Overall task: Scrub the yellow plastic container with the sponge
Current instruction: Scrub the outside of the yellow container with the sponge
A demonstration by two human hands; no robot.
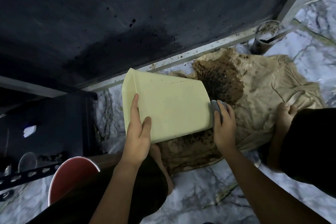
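While tilted on its side, pale yellow container (169, 107) speckled, left hand (137, 136) gripping rim, right hand (224, 127) pressing grey sponge (216, 108) on base, stained cloth (254, 96) beneath, red bucket (72, 174) near-left.

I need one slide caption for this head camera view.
Left hand holds yellow container while right hand presses sponge against it.

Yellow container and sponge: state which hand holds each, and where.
Left hand grips the yellow container by its near side edge. Right hand holds the grey sponge against the container's right end.
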